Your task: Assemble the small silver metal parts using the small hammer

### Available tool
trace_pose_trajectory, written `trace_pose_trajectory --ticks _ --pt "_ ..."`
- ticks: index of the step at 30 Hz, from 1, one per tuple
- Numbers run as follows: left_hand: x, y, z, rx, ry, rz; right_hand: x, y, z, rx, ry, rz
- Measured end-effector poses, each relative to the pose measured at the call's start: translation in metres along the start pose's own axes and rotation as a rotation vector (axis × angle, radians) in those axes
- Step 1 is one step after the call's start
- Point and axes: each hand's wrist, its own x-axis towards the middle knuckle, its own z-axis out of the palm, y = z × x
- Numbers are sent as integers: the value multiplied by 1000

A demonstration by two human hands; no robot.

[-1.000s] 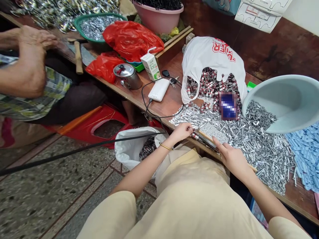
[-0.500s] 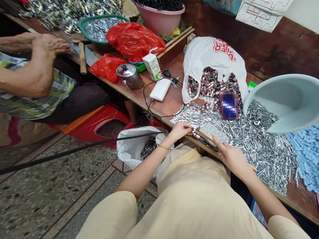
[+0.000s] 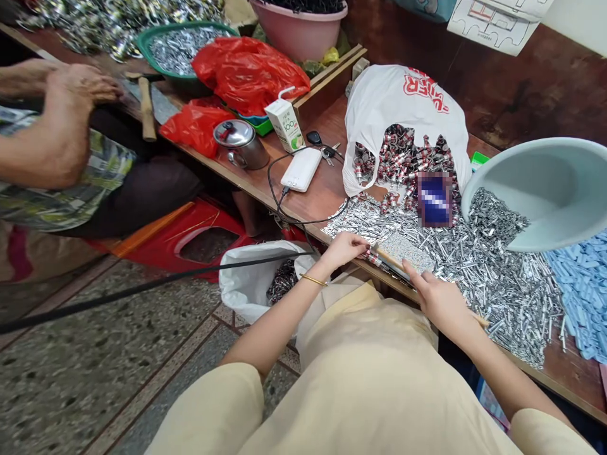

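Observation:
At the table's near edge, my left hand [image 3: 348,249] is closed in a pinch on a small metal part with red bands [image 3: 373,256]. My right hand [image 3: 441,300] is wrapped around the wooden handle of a hammer [image 3: 391,258]. The hammer's dark head is close to the banded part; I cannot tell whether they touch. Just beyond the handle lies a speckled grey slab [image 3: 408,249], with loose silvery metal pins [image 3: 502,303] heaped around it. More red-banded metal parts [image 3: 393,155] spill from a white plastic bag [image 3: 403,95].
A tipped grey-blue basin [image 3: 559,189] holds metal pieces, with light blue strips [image 3: 581,291] beside it. A power bank [image 3: 301,169], steel mug [image 3: 241,145] and drink carton [image 3: 284,123] stand leftward. Below hangs a white sack [image 3: 241,284]. A co-worker's arms [image 3: 66,120] are at far left.
The view has shifted slightly, so the left-side objects sit a little further left and higher. My hands, the hammer and the banded part have hardly moved.

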Motion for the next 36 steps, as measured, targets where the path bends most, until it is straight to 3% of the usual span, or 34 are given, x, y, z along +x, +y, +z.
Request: trace_pose_trajectory --ticks 4,7,9,12,16,18,20,21,23,27,33,36 --pt "-11 2 1 -33 50 42 1 19 21 373 52 -32" --pt "-27 5 5 -49 161 237 -3 39 38 661 72 40" --pt "-35 6 11 -87 191 389 -6 46 48 717 36 130" --pt "-37 8 20 -146 190 510 -8 41 54 574 13 237" --pt "-29 7 29 -51 251 450 -6 43 52 277 39 313" --pt "-27 7 33 21 301 381 -3 62 49 240 141 377" --pt "-26 8 36 68 345 346 2 91 47 252 332 484" --pt "-27 9 37 93 357 359 6 106 46 253 435 538" --pt "-27 12 38 163 348 442 16 133 46 266 530 512" --pt "-28 15 36 284 247 602 46 150 46 269 500 440" --pt "-29 8 33 429 245 550 75 144 46 271 364 384" --pt "-30 3 32 396 267 566 70 145 46 329 396 358"
